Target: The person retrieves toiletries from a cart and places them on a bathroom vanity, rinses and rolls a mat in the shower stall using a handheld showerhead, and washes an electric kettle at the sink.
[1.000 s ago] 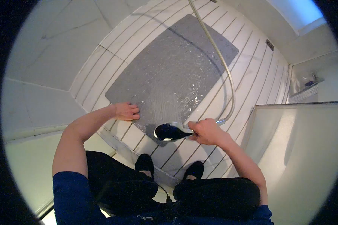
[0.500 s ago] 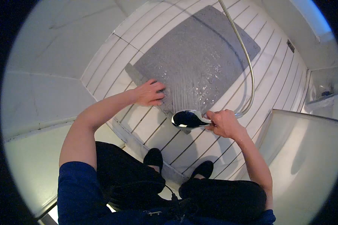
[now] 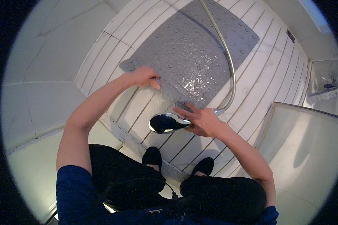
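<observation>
A grey bath mat (image 3: pixel 199 48), wet and textured with raised shapes, lies over the striped floor. At its near left edge, my left hand (image 3: pixel 143 76) has its fingers closed on the mat. My right hand (image 3: pixel 204 120) grips the handle of a chrome and black shower head (image 3: pixel 164 123). Some fingers of that hand stretch out to the mat's near edge and look blurred; whether they touch it I cannot tell. Water sprays from the shower head toward the mat's near edge. A metal shower hose (image 3: pixel 229 62) runs from the handle up across the mat.
White floor slats (image 3: pixel 266 75) with dark grooves surround the mat. A small drain cover (image 3: pixel 290 35) sits at the far right. Pale walls (image 3: pixel 45 60) stand on the left, and a glass-like panel (image 3: pixel 300 146) is at the right. My dark shoes (image 3: pixel 152 159) are near a low sill.
The shower head and my right hand have moved left, with some fingers now extended. My left hand has shifted slightly up and left with the mat's edge. The mat's raised pattern shows more plainly.
</observation>
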A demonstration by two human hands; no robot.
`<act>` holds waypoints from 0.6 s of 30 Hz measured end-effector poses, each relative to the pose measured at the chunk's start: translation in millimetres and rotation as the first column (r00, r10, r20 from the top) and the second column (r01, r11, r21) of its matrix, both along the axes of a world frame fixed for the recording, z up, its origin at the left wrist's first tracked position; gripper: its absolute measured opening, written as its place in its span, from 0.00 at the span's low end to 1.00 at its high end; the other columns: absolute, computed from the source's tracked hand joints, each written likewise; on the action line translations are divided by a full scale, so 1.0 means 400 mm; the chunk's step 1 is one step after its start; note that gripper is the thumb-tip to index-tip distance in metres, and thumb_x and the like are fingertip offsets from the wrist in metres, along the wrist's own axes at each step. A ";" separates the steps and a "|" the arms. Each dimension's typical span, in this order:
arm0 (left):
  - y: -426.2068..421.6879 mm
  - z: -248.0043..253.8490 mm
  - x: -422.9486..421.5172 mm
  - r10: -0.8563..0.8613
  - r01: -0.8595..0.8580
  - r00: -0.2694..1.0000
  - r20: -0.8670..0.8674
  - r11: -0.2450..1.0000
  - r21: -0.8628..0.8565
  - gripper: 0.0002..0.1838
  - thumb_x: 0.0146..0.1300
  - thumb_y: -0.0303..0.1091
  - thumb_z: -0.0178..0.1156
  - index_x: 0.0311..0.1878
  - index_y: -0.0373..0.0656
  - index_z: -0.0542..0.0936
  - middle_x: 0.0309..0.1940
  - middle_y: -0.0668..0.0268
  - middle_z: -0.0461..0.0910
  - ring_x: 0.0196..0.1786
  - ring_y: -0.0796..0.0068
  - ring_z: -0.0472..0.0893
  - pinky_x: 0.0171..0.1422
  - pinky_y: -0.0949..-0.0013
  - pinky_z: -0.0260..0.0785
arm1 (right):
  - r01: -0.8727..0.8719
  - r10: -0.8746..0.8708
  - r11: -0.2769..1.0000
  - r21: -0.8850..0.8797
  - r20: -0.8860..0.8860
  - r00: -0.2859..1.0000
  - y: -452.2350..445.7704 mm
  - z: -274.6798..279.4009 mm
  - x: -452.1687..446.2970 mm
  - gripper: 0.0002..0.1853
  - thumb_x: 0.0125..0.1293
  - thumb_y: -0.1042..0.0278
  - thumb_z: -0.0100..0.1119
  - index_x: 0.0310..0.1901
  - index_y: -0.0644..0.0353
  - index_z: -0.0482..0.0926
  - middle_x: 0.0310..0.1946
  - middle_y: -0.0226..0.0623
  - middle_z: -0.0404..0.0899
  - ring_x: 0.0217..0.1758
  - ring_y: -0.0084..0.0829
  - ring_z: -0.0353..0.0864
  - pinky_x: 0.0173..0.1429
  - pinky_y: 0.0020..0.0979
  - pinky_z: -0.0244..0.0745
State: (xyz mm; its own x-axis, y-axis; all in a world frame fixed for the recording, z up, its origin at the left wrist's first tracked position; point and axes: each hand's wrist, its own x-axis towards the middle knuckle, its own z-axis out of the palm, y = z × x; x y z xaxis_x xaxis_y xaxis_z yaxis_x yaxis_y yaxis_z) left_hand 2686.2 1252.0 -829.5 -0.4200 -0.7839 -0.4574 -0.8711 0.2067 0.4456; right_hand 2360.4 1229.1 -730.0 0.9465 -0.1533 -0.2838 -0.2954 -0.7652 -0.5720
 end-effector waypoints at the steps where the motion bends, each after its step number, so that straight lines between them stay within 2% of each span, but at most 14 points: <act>1: -0.022 0.012 -0.014 0.088 -0.089 0.996 0.025 0.995 0.051 0.36 0.42 0.66 0.61 0.44 0.42 0.72 0.25 0.55 0.77 0.31 0.50 0.77 0.34 0.51 0.67 | 0.031 -0.031 0.999 -0.009 -0.048 0.998 -0.004 -0.005 0.006 0.39 0.48 0.61 0.65 0.65 0.40 0.61 0.50 0.48 0.68 0.31 0.44 0.80 0.35 0.41 0.76; 4: -0.051 -0.028 -0.048 0.253 -0.242 0.962 0.101 0.965 -0.104 0.41 0.38 0.69 0.61 0.45 0.42 0.71 0.27 0.55 0.78 0.31 0.48 0.77 0.36 0.50 0.69 | 0.087 -0.096 0.994 -0.068 -0.133 0.986 -0.036 -0.036 0.016 0.40 0.47 0.60 0.66 0.65 0.39 0.61 0.52 0.49 0.64 0.30 0.46 0.79 0.35 0.41 0.77; 7: -0.059 0.036 -0.097 0.284 -0.217 0.921 0.265 0.942 -0.255 0.37 0.42 0.67 0.61 0.45 0.45 0.70 0.35 0.58 0.78 0.39 0.48 0.76 0.43 0.49 0.69 | 0.095 -0.110 0.987 -0.132 -0.112 0.988 -0.057 -0.087 0.014 0.40 0.47 0.58 0.65 0.65 0.39 0.61 0.51 0.49 0.65 0.28 0.46 0.79 0.35 0.42 0.76; 8: -0.050 0.037 -0.104 0.274 -0.154 0.932 0.238 0.892 -0.425 0.36 0.44 0.66 0.60 0.46 0.45 0.70 0.39 0.58 0.77 0.43 0.49 0.75 0.47 0.49 0.67 | 0.101 -0.117 0.985 -0.137 -0.111 0.987 -0.057 -0.090 0.012 0.39 0.48 0.57 0.63 0.65 0.39 0.60 0.51 0.50 0.66 0.28 0.47 0.80 0.35 0.44 0.76; 10: -0.031 0.025 -0.122 0.238 -0.033 0.953 0.186 0.694 -0.719 0.33 0.48 0.64 0.58 0.47 0.47 0.70 0.45 0.58 0.75 0.50 0.50 0.73 0.54 0.47 0.63 | 0.125 -0.140 0.983 -0.134 -0.109 0.984 -0.065 -0.101 0.007 0.39 0.48 0.56 0.62 0.65 0.40 0.60 0.51 0.51 0.66 0.29 0.48 0.80 0.35 0.45 0.76; 13: 0.004 0.032 -0.104 0.027 0.042 0.986 0.162 0.913 -0.406 0.31 0.52 0.59 0.56 0.55 0.50 0.69 0.53 0.61 0.70 0.60 0.59 0.66 0.62 0.48 0.56 | 0.155 -0.172 0.980 -0.122 -0.138 0.975 -0.083 -0.107 0.003 0.39 0.48 0.56 0.63 0.65 0.40 0.60 0.53 0.52 0.65 0.30 0.48 0.80 0.36 0.45 0.76; 16: 0.048 0.022 -0.097 -0.055 0.122 0.990 0.133 0.812 -0.571 0.34 0.54 0.58 0.54 0.61 0.51 0.67 0.58 0.60 0.67 0.64 0.59 0.63 0.66 0.52 0.54 | 0.171 -0.196 0.975 -0.142 -0.182 0.964 -0.103 -0.097 0.000 0.42 0.46 0.59 0.64 0.66 0.39 0.58 0.57 0.51 0.63 0.32 0.49 0.80 0.36 0.44 0.77; 18: -0.031 0.026 -0.072 -0.100 0.129 0.991 0.087 0.879 -0.460 0.36 0.54 0.59 0.54 0.64 0.50 0.65 0.61 0.59 0.64 0.66 0.58 0.61 0.67 0.53 0.52 | 0.217 -0.245 0.960 -0.177 -0.158 0.957 -0.107 -0.103 -0.011 0.44 0.45 0.63 0.63 0.67 0.38 0.56 0.59 0.50 0.61 0.33 0.50 0.80 0.38 0.43 0.77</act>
